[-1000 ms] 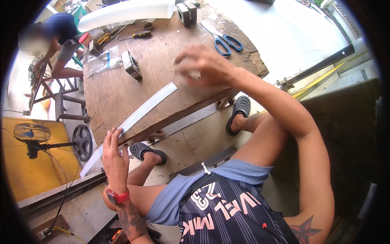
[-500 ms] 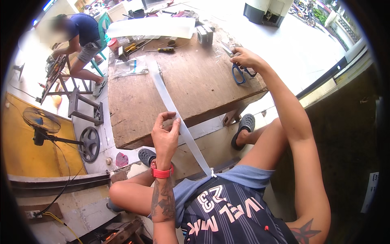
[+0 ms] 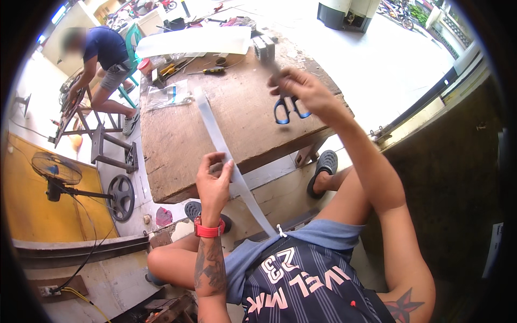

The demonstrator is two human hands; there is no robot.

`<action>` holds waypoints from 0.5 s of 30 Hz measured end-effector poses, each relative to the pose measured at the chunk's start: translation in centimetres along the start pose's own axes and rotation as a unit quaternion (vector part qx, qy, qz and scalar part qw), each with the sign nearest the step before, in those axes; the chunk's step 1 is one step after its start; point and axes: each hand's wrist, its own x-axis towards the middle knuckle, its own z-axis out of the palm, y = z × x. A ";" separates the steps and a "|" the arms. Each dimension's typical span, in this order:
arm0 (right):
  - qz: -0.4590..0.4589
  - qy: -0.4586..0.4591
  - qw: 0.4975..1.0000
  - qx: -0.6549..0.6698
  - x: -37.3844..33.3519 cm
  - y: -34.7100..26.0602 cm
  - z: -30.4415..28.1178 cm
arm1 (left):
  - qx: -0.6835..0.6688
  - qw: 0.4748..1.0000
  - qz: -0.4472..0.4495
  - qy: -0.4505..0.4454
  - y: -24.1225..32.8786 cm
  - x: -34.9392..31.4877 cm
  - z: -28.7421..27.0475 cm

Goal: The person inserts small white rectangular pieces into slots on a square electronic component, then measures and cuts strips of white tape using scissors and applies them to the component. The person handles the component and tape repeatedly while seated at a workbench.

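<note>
My left hand [image 3: 214, 184] pinches a long strip of translucent whitish plastic [image 3: 213, 126] between thumb and fingers. The strip's far end lies on the wooden table [image 3: 175, 140], and its near end runs down over the table edge to my lap. Above the table's right part, my right hand [image 3: 304, 90] is closed around the blade end of a pair of scissors with blue-edged handles [image 3: 276, 112]. Their handle loops hang toward me, and motion blurs the blades.
A white sheet [image 3: 199, 41] lies at the table's far side. Near it are a screwdriver [image 3: 213, 71], a clear plastic bag [image 3: 168, 96], a red container [image 3: 145, 65] and a metal block [image 3: 264, 48]. A black fan [image 3: 56, 172] stands left; another person [image 3: 105, 51] bends over a stand.
My right hand has moved left across the table with the scissors, turning them slightly. My left hand has shifted a little left and nearer to me, still holding the strip.
</note>
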 end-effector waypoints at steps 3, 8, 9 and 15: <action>-0.020 -0.094 0.994 0.044 -2.4 -0.3 3.0 | -0.131 0.978 0.121 0.107 2.3 0.8 -0.1; 0.097 -0.201 0.952 0.210 -4.9 -1.6 8.6 | -0.009 0.979 0.171 -0.109 5.3 1.9 -2.5; 0.120 -0.198 0.947 0.223 -4.8 -1.9 9.0 | 0.037 0.976 0.177 -0.124 5.3 1.7 -2.6; 0.102 -0.109 0.964 0.222 -4.6 -1.5 8.0 | 0.023 0.996 0.083 -0.028 3.5 -1.9 -4.6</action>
